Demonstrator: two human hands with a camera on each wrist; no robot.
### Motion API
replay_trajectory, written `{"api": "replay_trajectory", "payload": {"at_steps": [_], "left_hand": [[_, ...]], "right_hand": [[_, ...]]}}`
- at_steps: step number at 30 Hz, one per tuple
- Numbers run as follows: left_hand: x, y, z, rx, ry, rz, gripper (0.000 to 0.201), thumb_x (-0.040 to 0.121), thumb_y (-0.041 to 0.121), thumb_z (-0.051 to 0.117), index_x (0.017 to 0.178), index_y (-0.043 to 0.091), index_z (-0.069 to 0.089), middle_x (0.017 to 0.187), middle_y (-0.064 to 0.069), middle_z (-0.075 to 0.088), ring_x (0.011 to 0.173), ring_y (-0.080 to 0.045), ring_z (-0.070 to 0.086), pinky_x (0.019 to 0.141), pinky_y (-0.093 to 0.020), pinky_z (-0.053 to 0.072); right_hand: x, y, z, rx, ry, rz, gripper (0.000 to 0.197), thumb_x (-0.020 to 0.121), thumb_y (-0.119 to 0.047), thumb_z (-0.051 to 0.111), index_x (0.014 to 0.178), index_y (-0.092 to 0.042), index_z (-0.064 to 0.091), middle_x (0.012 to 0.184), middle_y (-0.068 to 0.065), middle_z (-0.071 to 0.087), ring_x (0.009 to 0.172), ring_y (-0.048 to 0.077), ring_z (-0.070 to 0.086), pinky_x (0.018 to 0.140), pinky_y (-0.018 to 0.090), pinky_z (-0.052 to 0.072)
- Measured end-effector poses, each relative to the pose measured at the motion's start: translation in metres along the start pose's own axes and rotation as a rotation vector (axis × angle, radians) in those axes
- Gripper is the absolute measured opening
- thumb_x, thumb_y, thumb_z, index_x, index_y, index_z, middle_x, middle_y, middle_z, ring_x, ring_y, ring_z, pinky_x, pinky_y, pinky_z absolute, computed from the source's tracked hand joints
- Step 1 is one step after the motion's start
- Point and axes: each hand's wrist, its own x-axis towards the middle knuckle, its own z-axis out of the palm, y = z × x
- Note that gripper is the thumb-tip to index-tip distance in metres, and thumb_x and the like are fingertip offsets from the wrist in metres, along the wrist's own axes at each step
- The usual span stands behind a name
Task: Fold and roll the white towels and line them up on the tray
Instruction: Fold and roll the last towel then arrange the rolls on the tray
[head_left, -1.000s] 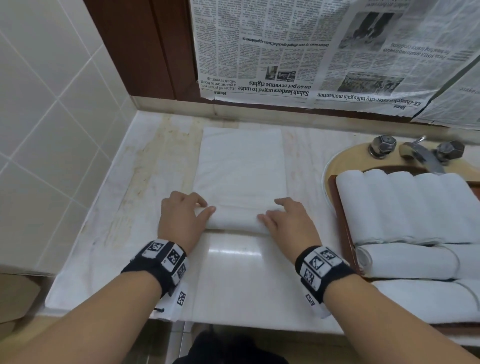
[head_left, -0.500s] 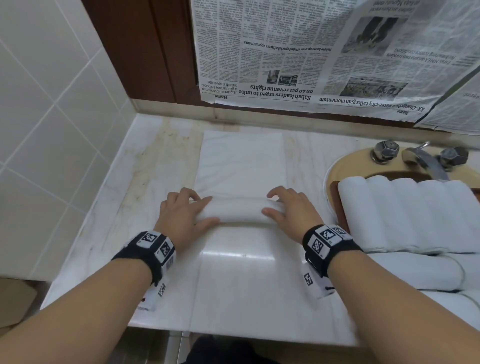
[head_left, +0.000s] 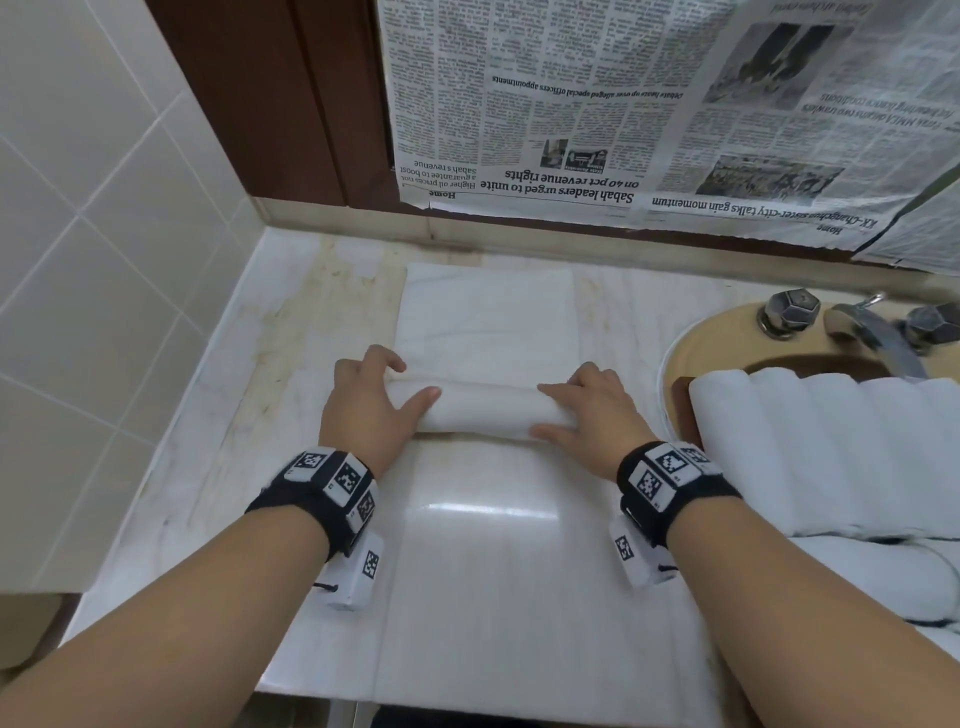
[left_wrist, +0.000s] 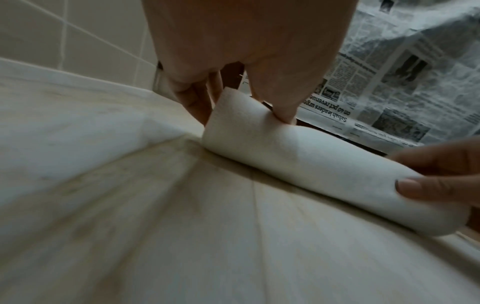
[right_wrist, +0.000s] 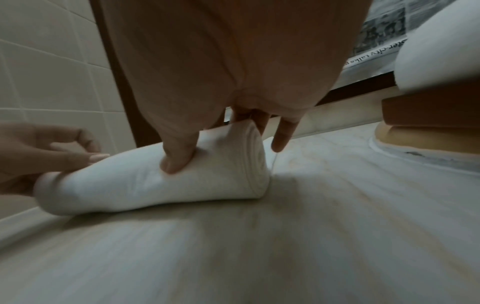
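A white towel (head_left: 485, 322) lies folded lengthwise on the marble counter, its near part wound into a roll (head_left: 485, 410). My left hand (head_left: 371, 397) grips the roll's left end (left_wrist: 233, 121), thumb in front, fingers behind. My right hand (head_left: 592, 410) grips the right end (right_wrist: 249, 162), where the spiral of layers shows. At the right, a brown wooden tray (head_left: 681, 410) rests over the sink and holds several rolled white towels (head_left: 831, 447) side by side.
A beige sink rim (head_left: 727, 332) with a chrome tap (head_left: 872, 338) and two knobs sits behind the tray. Newspaper (head_left: 649, 119) covers the back wall. White tiles (head_left: 93, 234) close the left side. More rolled towels (head_left: 878, 571) lie crosswise at the tray's near end.
Both hands have moved away from me with the roll, which has grown thicker. The flat part of the towel beyond it has become shorter.
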Motion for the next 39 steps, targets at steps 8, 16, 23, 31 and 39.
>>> {"api": "replay_trajectory", "payload": {"at_steps": [8, 16, 23, 31, 39], "left_hand": [[0.018, -0.017, 0.0, 0.127, -0.151, 0.207, 0.063, 0.083, 0.061, 0.075, 0.135, 0.028, 0.061, 0.146, 0.011, 0.047, 0.13, -0.011, 0.049, 0.109, -0.026, 0.037], [0.063, -0.017, -0.005, 0.063, -0.256, 0.245, 0.047, 0.091, 0.053, 0.066, 0.132, 0.03, 0.067, 0.133, 0.009, 0.054, 0.131, -0.018, 0.036, 0.117, -0.034, 0.029], [0.086, 0.006, 0.001, -0.044, -0.117, 0.011, 0.043, 0.083, 0.058, 0.075, 0.113, 0.03, 0.064, 0.116, 0.007, 0.062, 0.107, -0.013, 0.058, 0.093, -0.029, 0.045], [0.083, 0.023, 0.017, 0.25, 0.019, 0.277, 0.04, 0.095, 0.051, 0.065, 0.101, 0.012, 0.076, 0.112, -0.008, 0.068, 0.11, -0.037, 0.057, 0.096, -0.039, 0.045], [0.081, -0.002, -0.002, 0.239, -0.207, 0.286, 0.064, 0.084, 0.059, 0.074, 0.14, 0.03, 0.06, 0.138, 0.008, 0.059, 0.128, -0.018, 0.043, 0.111, -0.034, 0.036]], "right_hand": [[0.005, 0.006, 0.009, 0.113, 0.185, -0.021, 0.032, 0.096, -0.042, 0.063, 0.121, -0.023, 0.069, 0.131, 0.003, 0.06, 0.124, 0.029, 0.048, 0.104, 0.029, 0.034], [0.021, 0.006, 0.0, -0.103, 0.202, -0.029, 0.055, 0.088, -0.057, 0.066, 0.132, -0.025, 0.065, 0.116, 0.002, 0.049, 0.11, 0.025, 0.044, 0.095, 0.046, 0.044], [0.053, 0.008, -0.018, 0.077, 0.16, 0.003, 0.028, 0.096, -0.046, 0.062, 0.12, -0.033, 0.056, 0.112, -0.003, 0.057, 0.108, 0.022, 0.045, 0.087, 0.032, 0.037], [0.057, -0.007, 0.006, -0.306, 0.164, 0.031, 0.072, 0.094, -0.061, 0.054, 0.151, -0.019, 0.043, 0.165, 0.012, 0.027, 0.154, 0.034, 0.014, 0.124, 0.052, 0.014], [0.072, -0.004, -0.032, -0.223, 0.038, 0.022, 0.049, 0.079, -0.049, 0.074, 0.125, -0.033, 0.066, 0.128, 0.0, 0.047, 0.125, 0.023, 0.039, 0.101, 0.038, 0.035]]}}
